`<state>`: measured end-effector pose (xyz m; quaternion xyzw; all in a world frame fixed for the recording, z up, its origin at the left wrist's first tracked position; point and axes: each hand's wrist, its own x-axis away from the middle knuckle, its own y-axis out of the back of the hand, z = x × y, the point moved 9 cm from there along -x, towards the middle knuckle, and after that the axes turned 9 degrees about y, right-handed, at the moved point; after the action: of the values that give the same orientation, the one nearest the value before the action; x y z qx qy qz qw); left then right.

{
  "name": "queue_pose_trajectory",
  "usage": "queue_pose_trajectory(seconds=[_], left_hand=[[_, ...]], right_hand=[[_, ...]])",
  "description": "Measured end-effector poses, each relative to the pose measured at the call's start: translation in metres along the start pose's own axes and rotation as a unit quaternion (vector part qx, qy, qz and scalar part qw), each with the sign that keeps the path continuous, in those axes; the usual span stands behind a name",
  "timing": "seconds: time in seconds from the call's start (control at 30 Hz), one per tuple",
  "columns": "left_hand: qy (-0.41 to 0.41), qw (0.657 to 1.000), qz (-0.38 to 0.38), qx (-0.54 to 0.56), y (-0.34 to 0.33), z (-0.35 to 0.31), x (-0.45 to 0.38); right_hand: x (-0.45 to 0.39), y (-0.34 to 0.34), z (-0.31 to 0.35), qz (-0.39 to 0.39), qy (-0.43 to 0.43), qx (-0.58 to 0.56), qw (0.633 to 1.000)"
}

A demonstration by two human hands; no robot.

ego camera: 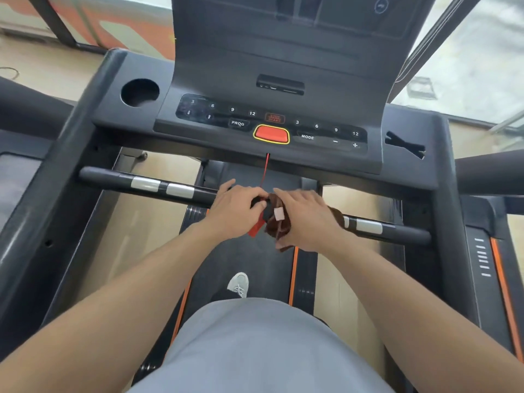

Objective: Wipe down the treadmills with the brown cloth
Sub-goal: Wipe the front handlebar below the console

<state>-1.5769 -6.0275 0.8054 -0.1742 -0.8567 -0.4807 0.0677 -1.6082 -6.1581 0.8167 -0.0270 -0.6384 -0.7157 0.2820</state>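
Standing on the treadmill, you face its console in the head view. Your left hand curls its grip around the front handlebar, beside the red safety clip hanging on its cord. Your right hand presses the brown cloth over the same bar, grip curled around cloth and bar. A white tag shows on the cloth. The hands are nearly touching.

Bright daylight, soft blur, wide-angle warping.
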Motion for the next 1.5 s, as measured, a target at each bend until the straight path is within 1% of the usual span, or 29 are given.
queue_pose_trajectory(seconds=[0.07, 0.13, 0.27, 0.33, 0.43, 0.5, 0.57, 0.73, 0.8, 0.83, 0.9, 0.97, 1.0, 1.03, 1.07, 1.1, 1.13, 1.2, 1.27, 1.3, 1.33, 1.4, 1.5], left_hand=[[-0.001, 1.0, -0.003, -0.001, 0.001, 0.0, 0.0], [0.001, 1.0, -0.003, 0.0, 0.001, -0.001, 0.0], [0.039, 0.999, 0.019, -0.003, 0.005, -0.002, -0.001], [0.06, 0.997, 0.044, -0.004, 0.005, -0.001, -0.004], [0.066, 0.994, 0.092, 0.002, 0.0, 0.002, -0.009], [0.074, 0.991, 0.115, 0.008, -0.003, 0.004, -0.01], [0.08, 0.989, 0.128, 0.001, -0.004, 0.003, -0.011], [0.086, 0.986, 0.14, -0.016, -0.006, 0.004, -0.011], [0.099, 0.984, 0.147, -0.02, -0.005, 0.003, -0.01], [0.105, 0.982, 0.156, -0.023, -0.005, 0.003, -0.01], [0.116, 0.977, 0.175, -0.02, -0.005, 0.003, -0.011], [0.124, 0.972, 0.199, -0.013, -0.006, 0.006, -0.012], [0.127, 0.97, 0.206, -0.01, -0.007, 0.007, -0.014], [0.128, 0.97, 0.209, -0.009, -0.008, 0.009, -0.015], [0.127, 0.97, 0.209, -0.011, -0.009, 0.009, -0.017], [0.127, 0.97, 0.208, -0.013, -0.011, 0.011, -0.018], [0.128, 0.97, 0.208, -0.01, -0.013, 0.011, -0.019], [0.127, 0.97, 0.207, 0.007, -0.014, 0.011, -0.019], [0.127, 0.971, 0.202, 0.009, -0.011, 0.009, -0.015], [0.127, 0.972, 0.197, 0.005, -0.009, 0.008, -0.014], [0.128, 0.974, 0.189, 0.0, -0.007, 0.006, -0.012], [0.128, 0.976, 0.176, -0.015, -0.005, 0.005, -0.011], [0.131, 0.972, 0.191, -0.031, -0.01, 0.009, -0.012]], right_hand=[[-0.017, -0.005, 0.0, -0.041, 0.009, -0.022, 0.999], [-0.027, 0.0, 0.001, -0.076, 0.008, -0.007, 0.997], [-0.025, -0.002, -0.005, -0.079, -0.009, 0.01, 0.997], [-0.011, -0.008, -0.03, -0.047, -0.046, 0.008, 0.998], [0.024, -0.011, -0.087, 0.024, -0.11, 0.011, 0.994], [0.044, -0.009, -0.111, 0.044, -0.135, -0.007, 0.99], [0.043, -0.005, -0.105, 0.031, -0.109, 0.002, 0.994], [-0.018, -0.007, -0.017, -0.068, -0.002, 0.013, 0.998], [-0.029, -0.006, -0.002, -0.082, 0.017, 0.012, 0.996], [-0.026, -0.004, -0.004, -0.073, 0.02, 0.012, 0.997], [-0.011, -0.003, -0.028, -0.029, 0.002, 0.022, 0.999], [0.012, -0.006, -0.069, 0.023, -0.046, 0.029, 0.998], [0.025, -0.007, -0.088, 0.037, -0.073, 0.024, 0.996], [0.036, -0.007, -0.101, 0.034, -0.093, 0.019, 0.995], [0.044, -0.008, -0.108, 0.016, -0.103, 0.015, 0.994], [0.048, -0.007, -0.107, -0.019, -0.102, 0.013, 0.995], [0.05, -0.006, -0.101, -0.072, -0.093, 0.015, 0.993], [0.048, -0.008, -0.076, -0.177, -0.072, 0.02, 0.981], [0.037, -0.013, -0.039, -0.245, -0.047, 0.011, 0.968], [0.029, -0.014, -0.018, -0.264, -0.029, 0.016, 0.964], [0.021, -0.017, 0.0, -0.268, -0.013, 0.03, 0.963], [0.008, -0.019, 0.023, -0.253, 0.006, 0.074, 0.965], [-0.008, -0.006, 0.021, -0.2, 0.017, 0.101, 0.974]])
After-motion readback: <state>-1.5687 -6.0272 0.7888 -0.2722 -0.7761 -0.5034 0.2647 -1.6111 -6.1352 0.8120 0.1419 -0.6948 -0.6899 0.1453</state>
